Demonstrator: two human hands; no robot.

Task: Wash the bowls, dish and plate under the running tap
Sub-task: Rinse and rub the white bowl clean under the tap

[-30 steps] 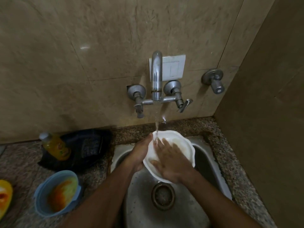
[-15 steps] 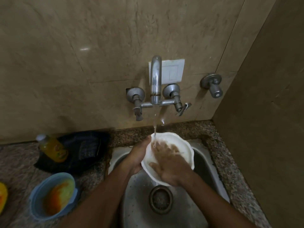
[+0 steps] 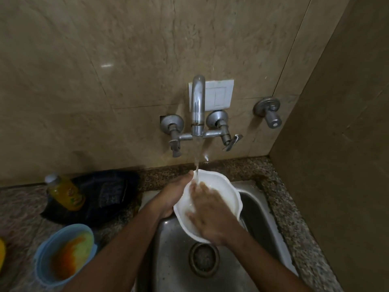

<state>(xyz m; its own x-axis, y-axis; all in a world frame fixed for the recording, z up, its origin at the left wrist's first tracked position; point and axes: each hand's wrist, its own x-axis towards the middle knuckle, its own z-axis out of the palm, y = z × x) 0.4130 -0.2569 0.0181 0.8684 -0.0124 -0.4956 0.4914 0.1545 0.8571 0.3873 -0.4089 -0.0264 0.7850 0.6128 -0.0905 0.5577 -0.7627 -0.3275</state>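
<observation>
A: Biggest first?
B: Beige tiled wall (image 3: 105,81), speckled stone counter (image 3: 290,207), steel sink (image 3: 168,260) with drain (image 3: 203,260) in its floor. Chrome tap (image 3: 197,106) on the wall, running.

A: And the thing being washed?
B: White bowl (image 3: 223,192) with a scalloped rim, held above the sink, right under the stream. Tilted, opening facing up and toward the camera. Roughly round, so no clear long axis.

A: Hands?
B: Left hand (image 3: 172,197) gripping the bowl's left rim, thumb up along the edge. Right hand (image 3: 208,216) inside the bowl, fingers straight and spread, pressed flat to the wet inner surface.

A: Handling?
B: Probably light, stiff, slippery when wet; possibly breakable if dropped. Best held at the rim, as now.

A: Anything else?
B: Blue bowl (image 3: 63,253) with orange residue on the counter at left, unwashed. Behind it, a yellow bottle (image 3: 67,194) against a dark bag (image 3: 105,192).
</observation>
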